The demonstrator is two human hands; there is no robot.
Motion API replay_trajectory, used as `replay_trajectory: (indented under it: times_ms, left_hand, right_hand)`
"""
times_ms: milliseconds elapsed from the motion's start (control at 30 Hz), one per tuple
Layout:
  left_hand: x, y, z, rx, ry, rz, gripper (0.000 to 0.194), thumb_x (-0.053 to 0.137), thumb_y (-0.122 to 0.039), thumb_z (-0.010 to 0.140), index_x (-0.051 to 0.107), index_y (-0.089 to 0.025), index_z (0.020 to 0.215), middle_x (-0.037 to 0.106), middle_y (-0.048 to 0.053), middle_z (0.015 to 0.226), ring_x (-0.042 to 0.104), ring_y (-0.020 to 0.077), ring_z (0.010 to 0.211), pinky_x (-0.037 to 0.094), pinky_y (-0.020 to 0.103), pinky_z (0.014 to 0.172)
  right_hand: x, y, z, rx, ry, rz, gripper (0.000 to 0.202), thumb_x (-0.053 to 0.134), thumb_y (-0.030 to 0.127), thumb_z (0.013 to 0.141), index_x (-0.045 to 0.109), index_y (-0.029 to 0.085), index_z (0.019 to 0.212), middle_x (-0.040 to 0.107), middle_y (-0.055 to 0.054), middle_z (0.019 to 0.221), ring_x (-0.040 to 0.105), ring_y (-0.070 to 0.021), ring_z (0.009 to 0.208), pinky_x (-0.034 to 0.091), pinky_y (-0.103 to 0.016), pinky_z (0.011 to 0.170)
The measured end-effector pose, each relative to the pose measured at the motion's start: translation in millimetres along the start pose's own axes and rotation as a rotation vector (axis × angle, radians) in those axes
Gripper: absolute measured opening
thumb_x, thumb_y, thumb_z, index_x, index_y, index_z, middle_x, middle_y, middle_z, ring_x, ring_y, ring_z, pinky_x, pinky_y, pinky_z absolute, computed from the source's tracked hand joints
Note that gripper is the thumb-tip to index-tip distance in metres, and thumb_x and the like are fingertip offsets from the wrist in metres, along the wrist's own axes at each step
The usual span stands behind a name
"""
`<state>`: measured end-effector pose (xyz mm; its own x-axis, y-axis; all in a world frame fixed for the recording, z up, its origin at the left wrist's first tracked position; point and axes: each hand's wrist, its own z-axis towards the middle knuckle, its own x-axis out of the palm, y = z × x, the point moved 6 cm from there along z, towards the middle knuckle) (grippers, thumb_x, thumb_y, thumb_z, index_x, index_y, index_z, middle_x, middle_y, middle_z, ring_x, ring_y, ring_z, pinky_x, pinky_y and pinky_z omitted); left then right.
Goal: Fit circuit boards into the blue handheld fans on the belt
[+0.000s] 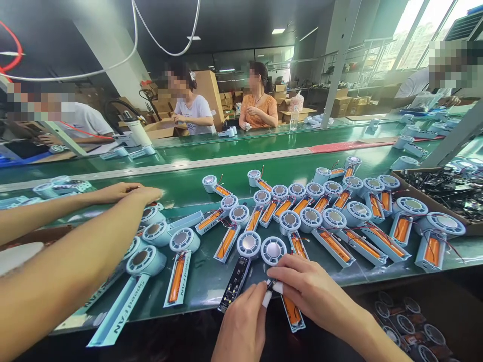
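Observation:
At the near edge of the green bench, my left hand [245, 317] and my right hand [311, 286] meet, fingers pinched on a small dark part [270, 284]. White covers sit on some fingertips. Just behind them is a light blue fan unit [273, 251], its handle with an orange battery [292, 310] showing below my right hand. Left of it lies another fan [248, 244] whose handle bears a black circuit board [234, 284]. Several more fans with orange batteries [334, 245] and thin wires spread across the bench.
Another person's arms [83, 251] reach in from the left over more fans. A box of dark boards [445, 191] stands at the right. Under the bench at right are several round parts [405, 322]. Other people [260, 105] sit across the green belt [188, 176].

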<state>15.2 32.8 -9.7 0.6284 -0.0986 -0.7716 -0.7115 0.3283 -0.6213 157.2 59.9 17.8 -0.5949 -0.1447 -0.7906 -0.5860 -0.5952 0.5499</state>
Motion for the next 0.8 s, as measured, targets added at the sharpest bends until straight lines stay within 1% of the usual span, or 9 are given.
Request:
replay_trajectory:
  times_ms: [100, 233, 367, 467, 533, 567, 667, 733, 800]
  left_hand:
    - [-2.4, -2, 2, 0.018, 0.034, -0.041, 0.031, 0.035, -0.011, 0.098, 0.064, -0.022, 0.102, 0.072, 0.004, 0.089, 0.072, 0.02, 0.084, 0.053, 0.025, 0.07]
    - [-4.6, -3, 3, 0.037, 0.036, -0.063, 0.032, 0.036, -0.01, 0.097, 0.065, -0.022, 0.101, 0.073, 0.005, 0.09, 0.072, 0.0206, 0.086, 0.053, 0.026, 0.073]
    - [-7.4, -2, 3, 0.042, 0.002, -0.065, 0.034, 0.037, -0.01, 0.095, 0.068, -0.022, 0.1, 0.074, 0.005, 0.091, 0.072, 0.0211, 0.084, 0.054, 0.027, 0.075]
    - [-4.1, 2, 1, 0.013, -0.04, -0.077, 0.036, 0.036, -0.012, 0.096, 0.069, -0.022, 0.105, 0.075, 0.006, 0.093, 0.073, 0.0209, 0.086, 0.054, 0.027, 0.076]
    - [2.4, 6, -2, -0.025, -0.077, -0.089, 0.036, 0.035, -0.015, 0.098, 0.069, -0.023, 0.109, 0.076, 0.006, 0.096, 0.074, 0.021, 0.088, 0.054, 0.027, 0.076]
    - [6.5, 8, -4, -0.052, -0.098, -0.096, 0.036, 0.035, -0.017, 0.098, 0.069, -0.023, 0.111, 0.077, 0.006, 0.098, 0.074, 0.0214, 0.089, 0.055, 0.027, 0.076]
    - [18.1, 17, -12, -0.162, -0.178, -0.123, 0.037, 0.036, -0.022, 0.099, 0.067, -0.022, 0.12, 0.079, 0.008, 0.1, 0.075, 0.0238, 0.092, 0.055, 0.031, 0.079]
    - [22.8, 21, -16, -0.24, -0.226, -0.146, 0.039, 0.035, -0.027, 0.099, 0.062, -0.022, 0.127, 0.08, 0.008, 0.1, 0.075, 0.0255, 0.095, 0.056, 0.034, 0.081]
    - [24.7, 21, -18, -0.293, -0.249, -0.18, 0.04, 0.033, -0.03, 0.1, 0.059, -0.024, 0.129, 0.079, 0.008, 0.104, 0.075, 0.0261, 0.098, 0.056, 0.036, 0.082]
  right_hand:
    - [-1, 1, 1, -0.042, 0.038, -0.006, 0.021, 0.052, 0.009, 0.098, 0.066, 0.021, 0.107, 0.066, -0.005, 0.099, 0.063, -0.0196, 0.089, 0.051, -0.029, 0.079]
    - [1, 2, 2, -0.164, 0.042, -0.083, 0.011, 0.056, 0.013, 0.099, 0.066, 0.018, 0.103, 0.067, -0.007, 0.097, 0.062, -0.0215, 0.089, 0.051, -0.032, 0.081]
    - [6, 3, 5, -0.252, 0.027, -0.178, 0.013, 0.053, 0.012, 0.1, 0.065, 0.015, 0.101, 0.068, -0.008, 0.094, 0.061, -0.0222, 0.084, 0.052, -0.034, 0.077]
    - [6, 3, 5, -0.242, 0.007, -0.18, 0.015, 0.051, 0.01, 0.099, 0.065, 0.016, 0.101, 0.069, -0.008, 0.093, 0.062, -0.0222, 0.081, 0.053, -0.034, 0.074]
    - [1, 3, 1, -0.192, -0.043, -0.116, 0.014, 0.056, 0.013, 0.097, 0.063, 0.018, 0.107, 0.07, -0.008, 0.101, 0.064, -0.0231, 0.088, 0.054, -0.035, 0.078]
    - [-3, 2, -3, -0.149, -0.083, -0.064, 0.02, 0.06, 0.015, 0.095, 0.061, 0.02, 0.114, 0.069, -0.008, 0.111, 0.065, -0.0239, 0.096, 0.054, -0.036, 0.083]
    - [-16, -6, -17, 0.072, -0.265, 0.1, 0.053, 0.069, 0.02, 0.088, 0.048, 0.026, 0.136, 0.061, -0.008, 0.132, 0.063, -0.0223, 0.109, 0.054, -0.034, 0.092]
    - [-19, -14, -27, 0.252, -0.36, 0.192, 0.056, 0.067, 0.023, 0.088, 0.046, 0.028, 0.14, 0.063, -0.007, 0.126, 0.066, -0.0194, 0.099, 0.056, -0.031, 0.086]
    - [-15, -20, -31, 0.393, -0.378, 0.304, 0.043, 0.061, 0.029, 0.092, 0.052, 0.026, 0.134, 0.068, -0.005, 0.114, 0.067, -0.0181, 0.088, 0.057, -0.03, 0.079]
